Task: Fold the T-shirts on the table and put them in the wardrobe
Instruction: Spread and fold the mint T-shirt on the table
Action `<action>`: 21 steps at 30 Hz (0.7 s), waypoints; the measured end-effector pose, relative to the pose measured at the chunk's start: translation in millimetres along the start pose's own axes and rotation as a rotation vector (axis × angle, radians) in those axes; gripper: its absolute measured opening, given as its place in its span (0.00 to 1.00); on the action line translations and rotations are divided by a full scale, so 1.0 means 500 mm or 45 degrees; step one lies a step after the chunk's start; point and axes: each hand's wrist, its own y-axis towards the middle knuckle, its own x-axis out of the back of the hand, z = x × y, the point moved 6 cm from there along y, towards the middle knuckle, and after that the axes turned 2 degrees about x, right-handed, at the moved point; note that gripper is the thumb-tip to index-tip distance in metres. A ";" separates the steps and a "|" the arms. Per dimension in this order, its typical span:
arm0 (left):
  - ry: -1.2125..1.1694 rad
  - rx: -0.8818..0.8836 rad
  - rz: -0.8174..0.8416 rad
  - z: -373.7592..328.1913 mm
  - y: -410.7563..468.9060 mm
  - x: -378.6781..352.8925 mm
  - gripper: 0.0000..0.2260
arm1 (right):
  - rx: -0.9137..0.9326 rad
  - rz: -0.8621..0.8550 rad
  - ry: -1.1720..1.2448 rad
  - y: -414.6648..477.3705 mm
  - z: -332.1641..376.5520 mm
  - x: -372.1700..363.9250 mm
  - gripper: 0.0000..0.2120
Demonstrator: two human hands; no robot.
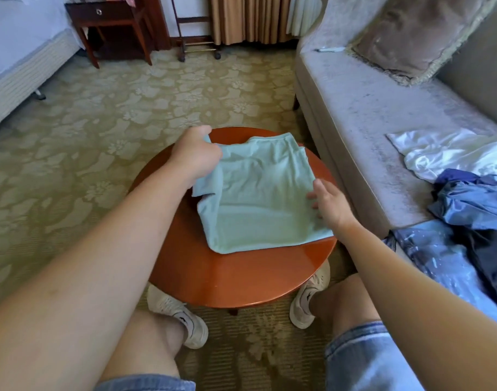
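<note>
Head view: we have the mint T-shirt (258, 198) part-folded on the round surface (241, 275).
Our left hand (196, 156) grips its 10 o'clock flap, fingers curled and partly hidden; our right hand (329, 204) touches the 3 o'clock edge, fingers loose. Long axis runs 12 to 6; wardrobe unseen.

Both bare forearms reach forward and down, the left from the lower left, the right from the lower right. The left hand (196, 158) is curled, knuckles up, and grips a fold of the pale green T-shirt (258, 198). The right hand (330, 206) is palm down with its fingers loosely bent, fingertips (312, 196) at the shirt's right edge; whether they pinch it is unclear.
</note>
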 end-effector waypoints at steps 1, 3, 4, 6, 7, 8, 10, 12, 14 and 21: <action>0.029 -0.026 0.016 -0.022 -0.006 -0.025 0.27 | -0.077 0.036 0.080 0.001 -0.017 0.000 0.25; 0.091 -0.078 0.084 -0.061 -0.018 -0.082 0.27 | -0.185 0.081 0.233 0.004 -0.037 0.006 0.24; 0.120 -0.094 0.121 -0.077 -0.027 -0.110 0.27 | -0.215 0.097 0.294 0.007 -0.040 0.008 0.25; 0.177 -0.128 0.181 -0.103 -0.047 -0.168 0.28 | -0.236 0.125 0.389 0.014 -0.048 0.010 0.27; 0.206 -0.146 0.220 -0.114 -0.056 -0.199 0.29 | -0.243 0.136 0.419 0.016 -0.051 0.010 0.27; 0.222 -0.162 0.279 -0.123 -0.067 -0.231 0.30 | -0.250 0.147 0.443 0.019 -0.053 0.009 0.28; 0.124 -0.146 0.416 -0.125 -0.085 -0.292 0.34 | -0.264 0.195 0.493 0.021 -0.059 0.005 0.30; 0.004 -0.096 0.345 -0.106 -0.094 -0.314 0.32 | -0.320 0.230 0.556 0.029 -0.071 0.005 0.37; 0.124 -0.136 0.153 -0.069 -0.098 -0.309 0.27 | -0.377 0.270 0.587 0.028 -0.074 0.009 0.41; 1.031 -0.131 0.329 0.132 -0.147 -0.347 0.31 | -0.283 0.383 0.314 0.022 -0.057 0.007 0.29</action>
